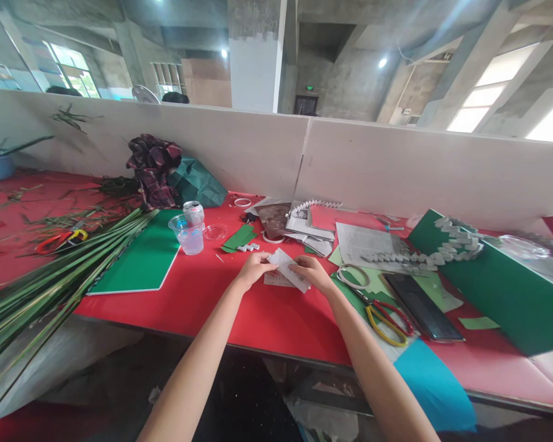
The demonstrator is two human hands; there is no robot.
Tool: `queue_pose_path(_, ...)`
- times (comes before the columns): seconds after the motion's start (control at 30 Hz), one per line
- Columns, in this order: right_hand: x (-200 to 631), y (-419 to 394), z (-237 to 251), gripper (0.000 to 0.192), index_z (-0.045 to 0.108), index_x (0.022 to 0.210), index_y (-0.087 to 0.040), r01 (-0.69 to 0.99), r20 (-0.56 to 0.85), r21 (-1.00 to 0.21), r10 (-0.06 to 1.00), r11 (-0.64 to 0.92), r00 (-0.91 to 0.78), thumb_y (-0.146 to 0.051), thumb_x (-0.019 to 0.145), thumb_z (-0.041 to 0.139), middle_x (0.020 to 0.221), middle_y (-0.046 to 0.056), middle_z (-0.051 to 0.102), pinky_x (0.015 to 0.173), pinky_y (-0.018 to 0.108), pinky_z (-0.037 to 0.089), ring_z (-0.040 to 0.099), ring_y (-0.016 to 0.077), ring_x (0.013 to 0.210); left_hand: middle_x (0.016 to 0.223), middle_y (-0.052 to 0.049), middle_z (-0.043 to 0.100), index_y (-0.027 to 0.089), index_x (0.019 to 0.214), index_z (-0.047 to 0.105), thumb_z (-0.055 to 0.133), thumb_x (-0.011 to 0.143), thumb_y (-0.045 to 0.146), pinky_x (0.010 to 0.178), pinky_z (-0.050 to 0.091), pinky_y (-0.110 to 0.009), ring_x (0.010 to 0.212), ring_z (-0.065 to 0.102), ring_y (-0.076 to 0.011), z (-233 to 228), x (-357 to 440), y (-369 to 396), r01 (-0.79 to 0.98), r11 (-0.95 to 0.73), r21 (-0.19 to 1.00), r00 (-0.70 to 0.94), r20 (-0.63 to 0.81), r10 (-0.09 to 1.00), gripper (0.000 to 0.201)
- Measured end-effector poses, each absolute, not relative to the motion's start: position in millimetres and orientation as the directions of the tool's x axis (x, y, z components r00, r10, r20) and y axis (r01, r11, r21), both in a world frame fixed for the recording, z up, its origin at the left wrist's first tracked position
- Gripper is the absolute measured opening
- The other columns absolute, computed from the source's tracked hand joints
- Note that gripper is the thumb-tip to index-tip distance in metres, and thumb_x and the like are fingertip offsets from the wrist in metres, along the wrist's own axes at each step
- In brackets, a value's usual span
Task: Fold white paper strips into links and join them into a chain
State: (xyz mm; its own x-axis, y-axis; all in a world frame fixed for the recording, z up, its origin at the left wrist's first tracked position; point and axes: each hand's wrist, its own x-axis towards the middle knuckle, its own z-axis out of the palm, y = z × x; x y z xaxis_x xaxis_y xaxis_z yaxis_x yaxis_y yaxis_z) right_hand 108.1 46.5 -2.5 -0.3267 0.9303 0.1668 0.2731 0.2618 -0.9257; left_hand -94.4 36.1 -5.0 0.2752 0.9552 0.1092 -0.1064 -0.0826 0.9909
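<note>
The person's 2 hands meet over the red table (258, 319): the left hand (253, 268) and the right hand (311, 272) each pinch an end of a small strip of printed paper (286, 267), held just above another paper scrap lying on the cloth. A plastic cup (187, 233) and a green board (142, 258) lie to the left. To the right sit yellow-handled scissors (387, 319), a dark phone (421, 307) and a tape ring (352, 276).
</note>
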Motion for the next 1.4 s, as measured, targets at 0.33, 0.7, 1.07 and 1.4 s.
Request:
queue_pose_path(0.33, 118.5, 51.0, -3.7, 0.020, 0.063, 0.073, -0.017, 0.329, 0.147, -0.915, 0.954, 0.232, -0.262, -0.037, 0.068, 0.062, 0.067, 0.001, 0.061, 0.057, 0.025, 0.039, 0.054, 0.0156, 0.062, 0.089, -0.002, 0.066, 0.018, 0.099, 0.061, 0.068, 0.066, 0.020, 0.061, 0.050, -0.025, 0.072, 0.063, -0.0156, 0.2, -93.6, 33.9, -0.122, -0.036, 0.992, 0.188, 0.059, 0.980, 0.034)
queue_pose_path(0.7, 119.0, 56.7, -9.2, 0.019, 0.064, 0.077, -0.016, 0.335, 0.190, -0.907, 0.957, 0.256, -0.217, -0.029, 0.066, 0.057, 0.073, 0.001, 0.063, 0.063, 0.026, 0.041, 0.055, 0.0162, 0.069, 0.076, -0.003, 0.066, 0.014, 0.088, 0.060, 0.064, 0.073, 0.024, 0.059, 0.052, -0.026, 0.066, 0.063, -0.0162, -10.6, -96.7, 44.4, -0.101, -0.055, 0.993, 0.103, 0.066, 0.993, 0.018)
queue_pose_path(1.07, 121.0, 59.8, -9.4, 0.019, 0.063, 0.077, -0.017, 0.252, 0.188, -0.945, 0.976, 0.210, -0.108, -0.028, 0.063, 0.056, 0.073, 0.002, 0.063, 0.064, 0.027, 0.039, 0.054, 0.0169, 0.070, 0.080, -0.004, 0.064, 0.014, 0.092, 0.059, 0.062, 0.074, 0.014, 0.062, 0.054, -0.029, 0.068, 0.065, -0.0167, -8.8, -96.0, 44.3, -0.133, -0.020, 0.991, 0.038, 0.026, 0.999, 0.019)
queue_pose_path(1.4, 119.9, 57.8, -7.1, 0.018, 0.062, 0.074, -0.017, 0.202, 0.186, -0.958, 0.977, 0.204, -0.106, -0.022, 0.060, 0.052, 0.069, 0.001, 0.062, 0.060, 0.027, 0.040, 0.053, 0.0151, 0.064, 0.079, -0.004, 0.064, 0.014, 0.088, 0.060, 0.054, 0.069, 0.006, 0.070, 0.056, -0.033, 0.072, 0.065, -0.0174, -6.9, -97.0, 43.6, -0.147, -0.027, 0.989, 0.043, 0.033, 0.999, 0.021)
